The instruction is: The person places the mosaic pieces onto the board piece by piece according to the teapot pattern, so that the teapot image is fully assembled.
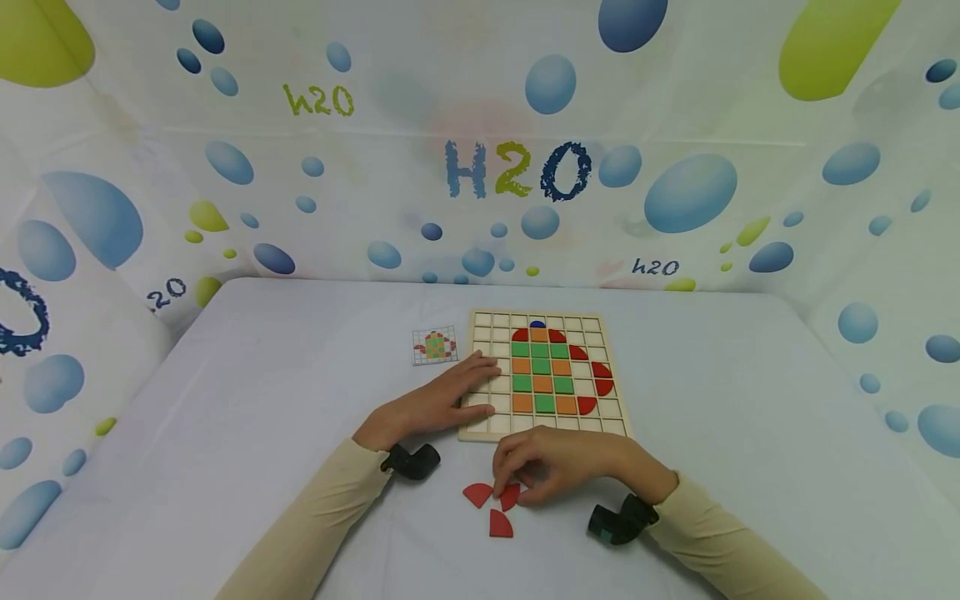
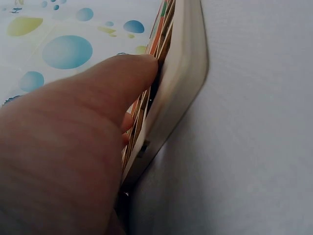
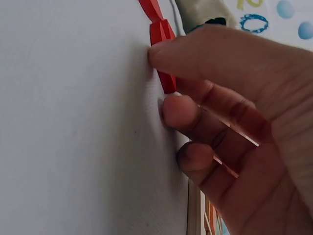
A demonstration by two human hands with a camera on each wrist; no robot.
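My left hand [image 1: 442, 400] lies with extended fingers over the left side of a wooden grid board [image 1: 490, 425]. In the left wrist view its thumb [image 2: 132, 68] rests on the board's raised frame. On the grid are green and orange squares, red quarter-circle pieces [image 1: 587, 406] and a blue piece [image 1: 537, 323] at the top. My right hand [image 1: 562, 462], in front of the board, pinches a red quarter-circle tile [image 1: 511, 497] on the table between thumb and index finger. Two more red quarter-circle tiles, one to the left [image 1: 477, 495] and one nearer [image 1: 500, 525], lie beside it.
A small pattern card [image 1: 434, 345] with a coloured grid picture lies left of the board's upper corner. The white-covered table [image 1: 300, 350] ends at a printed curtain [image 1: 420, 200] behind. Black wrist cameras [image 1: 412, 461] sit on both wrists.
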